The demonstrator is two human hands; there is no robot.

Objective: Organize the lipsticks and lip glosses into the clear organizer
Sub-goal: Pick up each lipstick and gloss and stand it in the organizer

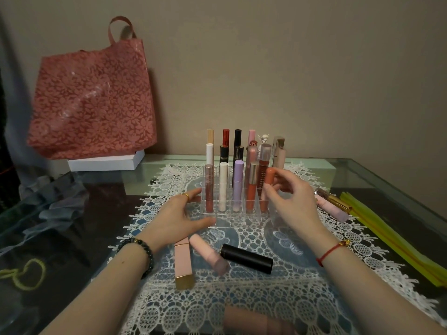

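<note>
Coral lip gloss (270, 177) upright at organizer (238, 220)

Dim, warm indoor light; wide-angle bending at edges, near foreground blurred.

Left hand (180, 217) lies relaxed; right hand (294, 205) pinches orange tube (269, 176).

Clear plastic organizer (238, 217) on white lace mat (266, 298).
</note>
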